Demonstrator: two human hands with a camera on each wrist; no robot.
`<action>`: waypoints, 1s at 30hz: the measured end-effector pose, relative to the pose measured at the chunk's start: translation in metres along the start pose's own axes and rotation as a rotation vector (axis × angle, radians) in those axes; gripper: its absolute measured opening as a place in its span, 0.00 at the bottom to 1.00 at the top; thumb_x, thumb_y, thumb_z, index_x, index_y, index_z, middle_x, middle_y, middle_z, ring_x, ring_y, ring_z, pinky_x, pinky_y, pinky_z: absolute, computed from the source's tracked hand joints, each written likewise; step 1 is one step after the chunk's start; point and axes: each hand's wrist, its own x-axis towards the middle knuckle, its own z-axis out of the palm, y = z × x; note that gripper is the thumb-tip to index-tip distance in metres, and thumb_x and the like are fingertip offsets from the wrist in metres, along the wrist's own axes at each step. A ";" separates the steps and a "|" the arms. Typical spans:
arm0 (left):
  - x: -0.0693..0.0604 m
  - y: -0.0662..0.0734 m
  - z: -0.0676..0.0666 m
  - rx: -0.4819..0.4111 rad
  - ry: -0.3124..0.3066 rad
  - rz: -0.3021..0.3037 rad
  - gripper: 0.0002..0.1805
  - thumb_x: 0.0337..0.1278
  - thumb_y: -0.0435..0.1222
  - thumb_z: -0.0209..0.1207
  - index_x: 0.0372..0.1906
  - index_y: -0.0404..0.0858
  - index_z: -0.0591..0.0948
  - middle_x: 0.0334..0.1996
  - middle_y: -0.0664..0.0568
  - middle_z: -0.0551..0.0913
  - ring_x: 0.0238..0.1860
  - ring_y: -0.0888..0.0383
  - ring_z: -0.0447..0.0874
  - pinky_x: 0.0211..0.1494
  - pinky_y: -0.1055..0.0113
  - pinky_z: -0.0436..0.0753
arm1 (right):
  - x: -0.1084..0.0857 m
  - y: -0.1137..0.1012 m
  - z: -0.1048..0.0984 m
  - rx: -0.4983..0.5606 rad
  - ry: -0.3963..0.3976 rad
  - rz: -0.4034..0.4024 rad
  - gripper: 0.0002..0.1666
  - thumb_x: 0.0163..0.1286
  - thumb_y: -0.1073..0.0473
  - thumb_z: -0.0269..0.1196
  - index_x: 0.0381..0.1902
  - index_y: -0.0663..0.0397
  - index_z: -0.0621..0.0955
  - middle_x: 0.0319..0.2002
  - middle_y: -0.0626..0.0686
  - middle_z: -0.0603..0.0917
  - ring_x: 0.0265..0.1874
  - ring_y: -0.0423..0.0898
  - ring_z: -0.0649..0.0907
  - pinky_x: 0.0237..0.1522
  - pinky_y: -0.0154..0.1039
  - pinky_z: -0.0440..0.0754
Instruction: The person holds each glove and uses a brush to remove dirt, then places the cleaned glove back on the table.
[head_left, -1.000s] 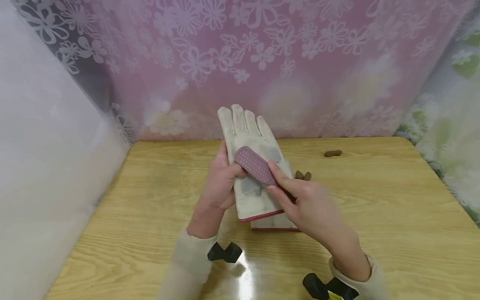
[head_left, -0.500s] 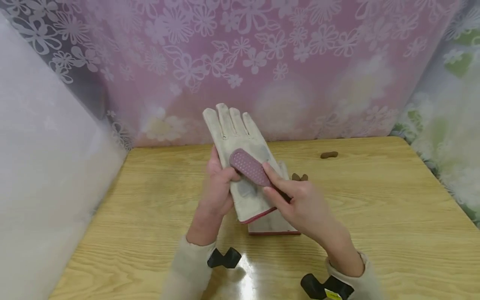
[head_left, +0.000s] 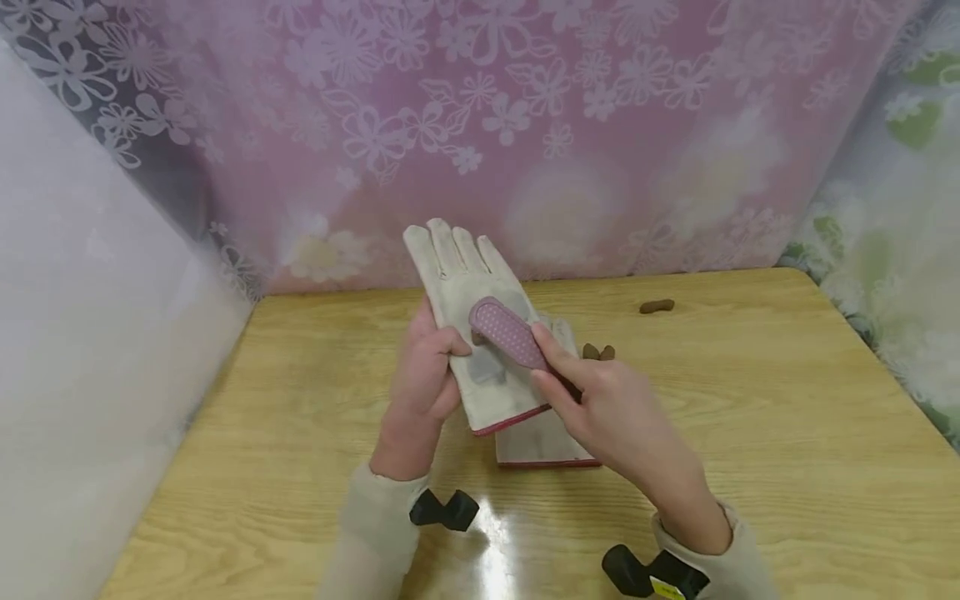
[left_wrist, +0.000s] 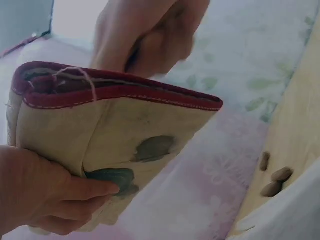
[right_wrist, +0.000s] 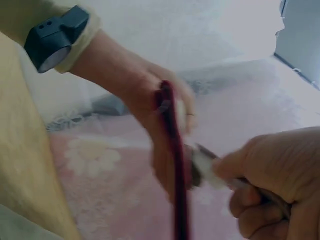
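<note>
A cream work glove (head_left: 459, 287) with a red hem and grey patches is held up off the table by my left hand (head_left: 422, 375), thumb over its front and fingers behind. In the left wrist view, those fingers press the glove's back (left_wrist: 60, 130) beside a dark patch (left_wrist: 156, 148). My right hand (head_left: 622, 417) grips a small brush (head_left: 508, 333) with a purple dotted back, slanted across the glove's palm. Pale bristles (right_wrist: 204, 167) show blurred in the right wrist view; whether they touch the cloth I cannot tell. A second cream glove (head_left: 542, 440) lies on the table beneath, partly hidden.
Brown peanut-like lumps lie on the wooden table (head_left: 765, 433): one (head_left: 657, 307) near the back edge, and a pair (head_left: 599, 352) beyond my right hand. A pink floral curtain (head_left: 570, 200) hangs behind; a white sheet (head_left: 112, 333) stands at the left.
The held glove has shifted left and dipped a little at its fingers. My right hand's brush now sits farther right on the palm, and its head has moved away from my left thumb.
</note>
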 end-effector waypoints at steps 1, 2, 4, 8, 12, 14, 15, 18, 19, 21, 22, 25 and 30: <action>-0.002 -0.002 0.001 0.023 -0.012 -0.038 0.58 0.33 0.14 0.31 0.80 0.47 0.39 0.79 0.45 0.45 0.77 0.46 0.44 0.77 0.47 0.48 | 0.002 0.001 0.001 -0.012 0.009 0.024 0.30 0.68 0.60 0.66 0.66 0.62 0.75 0.14 0.49 0.73 0.13 0.36 0.62 0.15 0.32 0.64; -0.003 -0.005 0.002 0.051 -0.027 -0.079 0.58 0.34 0.15 0.33 0.80 0.47 0.39 0.78 0.45 0.46 0.77 0.46 0.46 0.76 0.47 0.51 | 0.004 0.002 0.003 -0.005 0.021 0.056 0.30 0.70 0.59 0.64 0.67 0.63 0.73 0.17 0.54 0.78 0.13 0.38 0.65 0.16 0.33 0.66; -0.006 -0.011 0.005 0.109 -0.052 -0.149 0.57 0.37 0.16 0.35 0.80 0.48 0.39 0.77 0.44 0.49 0.76 0.45 0.51 0.73 0.47 0.58 | 0.007 0.005 0.006 0.058 0.038 0.143 0.30 0.73 0.58 0.60 0.69 0.64 0.71 0.30 0.64 0.86 0.20 0.43 0.78 0.21 0.39 0.77; -0.006 -0.022 0.007 0.089 -0.031 -0.211 0.54 0.37 0.17 0.36 0.79 0.47 0.44 0.75 0.41 0.55 0.73 0.44 0.57 0.71 0.49 0.62 | 0.009 0.017 0.002 0.253 0.033 0.304 0.30 0.76 0.56 0.57 0.71 0.60 0.68 0.61 0.65 0.77 0.53 0.51 0.82 0.47 0.51 0.83; -0.004 -0.027 0.004 -0.019 0.017 -0.267 0.52 0.37 0.17 0.35 0.78 0.43 0.46 0.74 0.42 0.56 0.72 0.46 0.56 0.73 0.52 0.58 | 0.007 0.026 -0.006 0.302 -0.001 0.350 0.30 0.76 0.54 0.56 0.72 0.57 0.68 0.65 0.61 0.74 0.61 0.53 0.76 0.57 0.54 0.78; -0.003 -0.030 0.003 -0.042 0.031 -0.310 0.51 0.39 0.17 0.35 0.77 0.42 0.47 0.73 0.43 0.57 0.72 0.47 0.56 0.73 0.54 0.58 | 0.007 0.028 -0.009 0.294 -0.012 0.357 0.30 0.77 0.53 0.56 0.72 0.56 0.68 0.65 0.61 0.73 0.62 0.53 0.76 0.58 0.54 0.77; -0.003 -0.031 0.002 -0.041 0.037 -0.327 0.50 0.40 0.17 0.35 0.77 0.41 0.48 0.72 0.43 0.58 0.71 0.47 0.58 0.72 0.55 0.60 | 0.007 0.029 -0.009 0.293 -0.014 0.361 0.30 0.77 0.53 0.55 0.72 0.56 0.68 0.66 0.61 0.73 0.62 0.53 0.76 0.58 0.53 0.77; -0.003 -0.033 0.002 0.004 0.051 -0.359 0.47 0.45 0.18 0.37 0.77 0.43 0.50 0.71 0.42 0.61 0.69 0.47 0.62 0.69 0.55 0.65 | 0.006 0.031 -0.012 0.286 -0.001 0.361 0.30 0.76 0.54 0.56 0.72 0.55 0.68 0.65 0.62 0.74 0.61 0.53 0.77 0.55 0.52 0.79; -0.003 -0.033 0.003 0.024 0.053 -0.366 0.46 0.47 0.18 0.39 0.77 0.44 0.51 0.71 0.41 0.62 0.69 0.46 0.63 0.68 0.55 0.67 | 0.006 0.031 -0.013 0.283 0.003 0.362 0.30 0.76 0.54 0.56 0.72 0.54 0.68 0.65 0.62 0.75 0.60 0.53 0.78 0.54 0.51 0.79; -0.003 -0.033 0.004 0.075 0.061 -0.375 0.45 0.50 0.18 0.42 0.76 0.45 0.53 0.70 0.40 0.64 0.67 0.46 0.67 0.65 0.55 0.71 | 0.007 0.032 -0.014 0.276 0.002 0.357 0.30 0.76 0.54 0.57 0.72 0.54 0.69 0.64 0.61 0.75 0.59 0.52 0.78 0.52 0.50 0.80; -0.004 -0.033 0.004 0.092 0.064 -0.379 0.44 0.51 0.19 0.43 0.76 0.46 0.53 0.69 0.40 0.65 0.66 0.45 0.68 0.63 0.55 0.73 | 0.007 0.032 -0.015 0.262 0.000 0.348 0.30 0.75 0.54 0.58 0.72 0.54 0.69 0.64 0.61 0.76 0.58 0.52 0.79 0.51 0.50 0.81; -0.003 -0.033 0.005 0.125 0.077 -0.381 0.43 0.53 0.19 0.45 0.76 0.46 0.55 0.68 0.39 0.68 0.63 0.46 0.72 0.59 0.57 0.77 | 0.008 0.032 -0.016 0.250 -0.027 0.339 0.30 0.75 0.53 0.58 0.71 0.53 0.70 0.63 0.60 0.76 0.57 0.51 0.80 0.48 0.48 0.81; -0.002 -0.032 0.002 0.114 0.106 -0.375 0.43 0.55 0.20 0.45 0.76 0.47 0.55 0.67 0.39 0.68 0.62 0.47 0.73 0.61 0.57 0.77 | 0.007 0.034 -0.019 0.287 -0.063 0.343 0.30 0.75 0.53 0.58 0.71 0.54 0.70 0.62 0.62 0.78 0.51 0.50 0.82 0.42 0.30 0.79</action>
